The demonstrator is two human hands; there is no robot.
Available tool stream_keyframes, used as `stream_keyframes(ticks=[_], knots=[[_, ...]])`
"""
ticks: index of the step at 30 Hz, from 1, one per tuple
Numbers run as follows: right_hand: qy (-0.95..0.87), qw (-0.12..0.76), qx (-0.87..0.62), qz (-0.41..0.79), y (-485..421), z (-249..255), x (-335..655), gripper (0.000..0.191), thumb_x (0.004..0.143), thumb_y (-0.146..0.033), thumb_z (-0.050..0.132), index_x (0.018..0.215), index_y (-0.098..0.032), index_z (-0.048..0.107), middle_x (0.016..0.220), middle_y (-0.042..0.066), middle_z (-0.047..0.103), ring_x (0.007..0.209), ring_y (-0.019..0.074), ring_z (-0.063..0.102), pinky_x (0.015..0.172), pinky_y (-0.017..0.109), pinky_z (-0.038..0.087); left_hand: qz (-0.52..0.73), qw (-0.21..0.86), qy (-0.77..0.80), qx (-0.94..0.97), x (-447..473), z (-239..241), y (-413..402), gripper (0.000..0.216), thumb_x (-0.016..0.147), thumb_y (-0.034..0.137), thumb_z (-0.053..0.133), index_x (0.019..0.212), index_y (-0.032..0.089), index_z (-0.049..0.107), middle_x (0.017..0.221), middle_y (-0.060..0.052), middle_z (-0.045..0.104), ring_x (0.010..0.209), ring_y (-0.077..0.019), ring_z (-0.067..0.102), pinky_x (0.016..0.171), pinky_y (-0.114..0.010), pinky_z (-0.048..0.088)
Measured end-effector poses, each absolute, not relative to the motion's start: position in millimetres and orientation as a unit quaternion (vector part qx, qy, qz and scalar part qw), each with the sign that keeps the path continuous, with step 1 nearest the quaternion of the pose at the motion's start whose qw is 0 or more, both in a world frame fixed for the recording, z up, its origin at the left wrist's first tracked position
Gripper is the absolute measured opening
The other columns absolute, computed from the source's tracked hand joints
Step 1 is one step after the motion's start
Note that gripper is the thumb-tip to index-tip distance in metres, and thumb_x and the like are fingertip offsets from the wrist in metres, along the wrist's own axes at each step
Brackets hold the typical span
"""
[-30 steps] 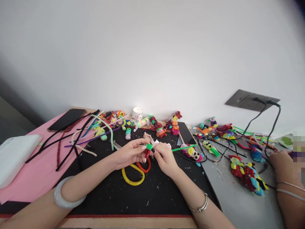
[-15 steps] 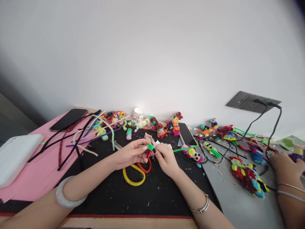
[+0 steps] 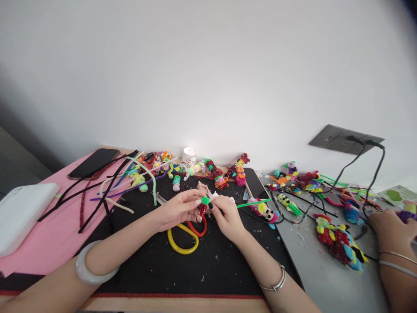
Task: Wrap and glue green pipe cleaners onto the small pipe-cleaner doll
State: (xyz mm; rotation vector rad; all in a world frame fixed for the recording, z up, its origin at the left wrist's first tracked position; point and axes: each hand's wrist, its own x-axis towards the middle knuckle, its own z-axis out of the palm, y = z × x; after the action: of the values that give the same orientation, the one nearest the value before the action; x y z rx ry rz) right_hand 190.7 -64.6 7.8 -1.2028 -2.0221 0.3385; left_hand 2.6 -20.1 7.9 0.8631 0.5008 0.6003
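Note:
Over the middle of the black mat, my left hand (image 3: 179, 211) pinches a small pipe-cleaner figure (image 3: 202, 209), sparkly red below with a green coil at its top. My right hand (image 3: 227, 217) is closed close beside it, thumb and finger at the green coil. From behind that hand a green pipe cleaner (image 3: 254, 203) runs out to the right and bends at its end. Under the hands lie scissors with yellow and red handles (image 3: 183, 252), their blades partly hidden by my left hand. A pale crumpled scrap (image 3: 203, 188) shows just behind the fingers.
Loose pipe cleaners (image 3: 107, 191) cross the pink sheet (image 3: 70, 213) at left, near a phone (image 3: 94, 163) and white box (image 3: 28, 217). Finished figures (image 3: 216, 171) and a paper cup (image 3: 189, 155) line the wall. At right are more figures (image 3: 339, 241), cables, and another person's hand (image 3: 392, 230).
Almost nothing differs. My fingers shift very slightly around the green coil, and the other person's hand at the right edge moves a little with its purple and yellow piece.

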Motion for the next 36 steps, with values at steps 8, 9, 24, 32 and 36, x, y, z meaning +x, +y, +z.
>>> stream_keyframes(ticks=[8,9,24,32,36], knots=[[-0.786,0.377,-0.473,0.128,-64.3,7.0,190.1,0.027,0.092,-0.022,0.04,0.067,-0.02,0.051,0.062,0.0,0.054,0.062,0.0161,0.046,0.063,0.03,0.034,0.289,0.828,0.237,0.417,2.5,6.8,-19.6,0.022,0.079,0.025,0.068,0.099,0.02,0.061,0.073,0.0,0.064,0.062,-0.0104,0.063,0.063,-0.024,0.052],[-0.786,0.377,-0.473,0.128,-64.5,6.8,190.3,0.027,0.092,-0.022,0.04,0.067,-0.02,0.051,0.062,0.001,0.055,0.062,0.0162,0.046,0.063,0.03,0.034,0.289,0.828,0.238,0.418,2.5,7.0,-19.6,0.022,0.079,0.025,0.068,0.099,0.02,0.061,0.073,0.0,0.064,0.062,-0.0104,0.063,0.063,-0.024,0.052],[-0.788,0.371,-0.474,0.126,-64.7,7.6,189.9,0.028,0.091,-0.021,0.041,0.065,-0.019,0.049,0.06,-0.001,0.052,0.061,0.0149,0.045,0.063,0.028,0.032,0.295,0.821,0.224,0.433,3.1,7.6,-19.5,0.017,0.082,0.024,0.064,0.098,0.021,0.061,0.076,0.001,0.062,0.063,-0.0101,0.063,0.064,-0.025,0.052],[-0.788,0.374,-0.473,0.126,-63.9,8.2,189.8,0.027,0.091,-0.02,0.042,0.065,-0.019,0.049,0.06,-0.001,0.052,0.061,0.0143,0.045,0.062,0.026,0.031,0.297,0.816,0.224,0.443,3.5,8.0,-19.3,0.017,0.082,0.025,0.065,0.097,0.021,0.06,0.078,0.001,0.063,0.063,-0.0101,0.063,0.065,-0.026,0.053],[-0.784,0.376,-0.479,0.121,-64.3,8.6,189.8,0.026,0.091,-0.02,0.042,0.066,-0.019,0.051,0.06,-0.001,0.053,0.061,0.0142,0.046,0.062,0.026,0.032,0.302,0.813,0.228,0.443,3.6,8.5,-18.9,0.018,0.081,0.026,0.065,0.098,0.021,0.06,0.08,0.0,0.064,0.065,-0.0112,0.064,0.066,-0.027,0.052]])
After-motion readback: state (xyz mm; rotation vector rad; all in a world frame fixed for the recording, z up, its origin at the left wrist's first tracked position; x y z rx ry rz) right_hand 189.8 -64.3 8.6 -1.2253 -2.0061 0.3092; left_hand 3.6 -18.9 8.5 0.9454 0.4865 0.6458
